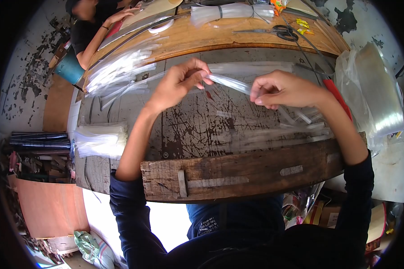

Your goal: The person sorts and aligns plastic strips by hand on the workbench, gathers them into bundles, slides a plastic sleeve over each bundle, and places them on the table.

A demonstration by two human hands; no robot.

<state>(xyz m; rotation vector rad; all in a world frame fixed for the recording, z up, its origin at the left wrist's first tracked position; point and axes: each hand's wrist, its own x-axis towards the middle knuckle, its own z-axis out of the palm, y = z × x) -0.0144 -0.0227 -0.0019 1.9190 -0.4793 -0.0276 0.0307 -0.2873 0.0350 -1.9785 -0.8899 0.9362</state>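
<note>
Between my two hands stretches a clear plastic strip (231, 83), held above the scratched grey tabletop (188, 130). My left hand (182, 83) pinches its left end between thumb and fingers. My right hand (274, 89) has its fingers closed on the other end. Whether it is one strip or a few together I cannot make out. Under and behind my hands lie more clear strips (251, 67), and others (274, 136) are strewn along the near side of the top.
A worn wooden beam (256, 172) runs along the near edge. Bundled strips (101, 140) lie at left, a loose pile (121, 65) beyond. Scissors (285, 32), a tape roll (160, 24) and a tied bundle (233, 14) rest on the back board. Another person's arm (94, 47) reaches in at upper left.
</note>
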